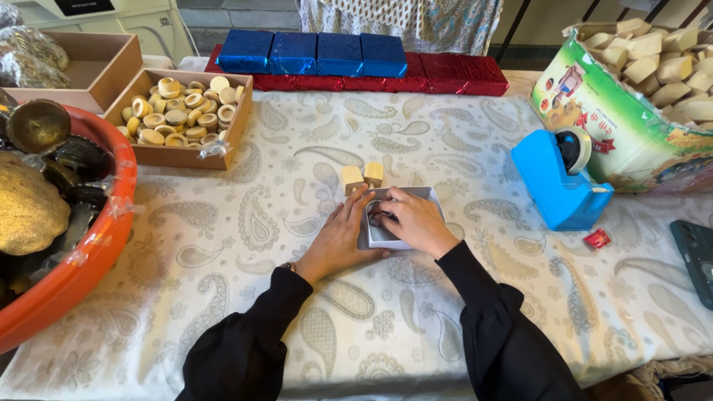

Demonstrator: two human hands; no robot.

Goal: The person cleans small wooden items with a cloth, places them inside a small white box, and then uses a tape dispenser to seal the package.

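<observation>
Paisley cloth covers the desk (245, 245), with an orange tub (89, 260) at left, a carton of pale blocks (631, 119) far right, and a blue tape dispenser (557, 182) beside it. I see the small white box (427, 194) at centre: my left hand (338, 241) braces its side, my right hand (416, 221) presses inside. Two wooden blocks (362, 177) touch its far edge; I judge a hard push could crush a wall or knock them over.

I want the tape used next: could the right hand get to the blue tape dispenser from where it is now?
Probably yes. The right hand rests in the small white box, and only bare tablecloth lies between it and the blue tape dispenser to its right.
</observation>
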